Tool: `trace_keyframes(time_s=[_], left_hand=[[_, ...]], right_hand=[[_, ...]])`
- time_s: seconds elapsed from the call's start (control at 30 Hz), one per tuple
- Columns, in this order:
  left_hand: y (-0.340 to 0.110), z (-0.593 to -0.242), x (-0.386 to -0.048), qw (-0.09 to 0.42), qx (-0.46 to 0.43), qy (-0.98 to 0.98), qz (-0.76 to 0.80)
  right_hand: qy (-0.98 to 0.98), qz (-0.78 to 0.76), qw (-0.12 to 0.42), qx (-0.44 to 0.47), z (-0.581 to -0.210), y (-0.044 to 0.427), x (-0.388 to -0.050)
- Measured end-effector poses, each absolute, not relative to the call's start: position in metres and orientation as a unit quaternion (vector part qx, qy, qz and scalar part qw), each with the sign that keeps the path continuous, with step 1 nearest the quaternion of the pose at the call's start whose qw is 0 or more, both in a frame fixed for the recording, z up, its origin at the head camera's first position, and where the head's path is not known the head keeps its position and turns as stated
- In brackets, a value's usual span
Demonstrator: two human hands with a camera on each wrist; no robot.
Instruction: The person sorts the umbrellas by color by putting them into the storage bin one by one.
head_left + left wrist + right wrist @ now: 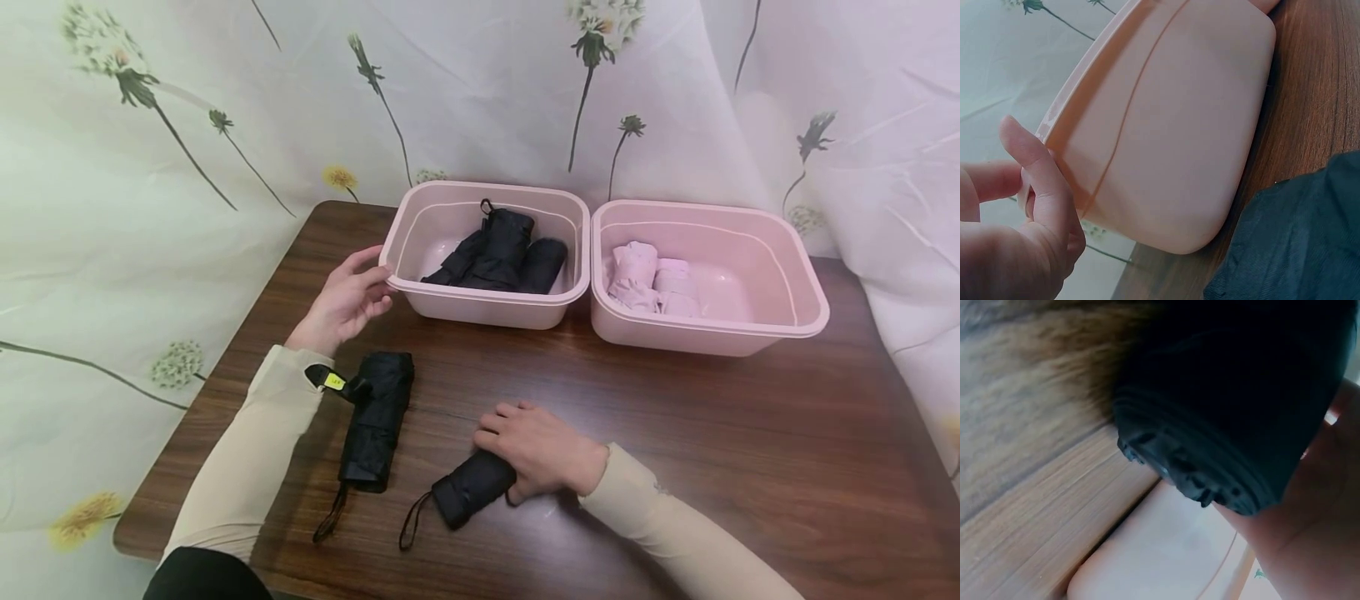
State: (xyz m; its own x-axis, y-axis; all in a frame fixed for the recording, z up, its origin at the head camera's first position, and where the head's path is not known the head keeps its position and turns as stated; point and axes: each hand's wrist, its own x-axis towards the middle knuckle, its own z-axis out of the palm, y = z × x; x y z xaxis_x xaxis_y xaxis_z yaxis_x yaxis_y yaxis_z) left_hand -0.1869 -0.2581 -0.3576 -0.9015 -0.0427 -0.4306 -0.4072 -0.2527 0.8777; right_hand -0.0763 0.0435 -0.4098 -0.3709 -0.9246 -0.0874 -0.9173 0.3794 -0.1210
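Observation:
My left hand (345,302) pinches the rim of the left pink plastic bin (487,315) at its near left corner; the left wrist view shows thumb and fingers on that rim. Inside this bin lie several folded black umbrellas (510,237). My right hand (542,448) grips a short folded black umbrella (468,492) on the table, its wrist loop trailing to the left. In the right wrist view this umbrella (1222,406) fills the upper part, with the palm behind it. A longer folded black umbrella (377,421) lies beside my left forearm.
A second pink bin (712,337) stands right beside the first and holds pink folded umbrellas (636,271). Both stand at the back of the brown wooden table (750,433). A dandelion-print curtain (487,92) hangs behind them.

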Motion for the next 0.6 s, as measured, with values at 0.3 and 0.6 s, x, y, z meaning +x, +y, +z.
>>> trace_keyframes(time_s=[0.3, 0.6], left_hand=[[-0.258, -0.358, -0.186, 0.117, -0.188, 0.595, 0.773], [-0.258, -0.356, -0.185, 0.116, -0.183, 0.588, 0.779]], right_hand=[[0.833, -0.039, 0.072, -0.547, -0.407, 0.05, -0.078], [0.842, -0.067, 0.07, -0.531, -0.395, 0.059, -0.084]])
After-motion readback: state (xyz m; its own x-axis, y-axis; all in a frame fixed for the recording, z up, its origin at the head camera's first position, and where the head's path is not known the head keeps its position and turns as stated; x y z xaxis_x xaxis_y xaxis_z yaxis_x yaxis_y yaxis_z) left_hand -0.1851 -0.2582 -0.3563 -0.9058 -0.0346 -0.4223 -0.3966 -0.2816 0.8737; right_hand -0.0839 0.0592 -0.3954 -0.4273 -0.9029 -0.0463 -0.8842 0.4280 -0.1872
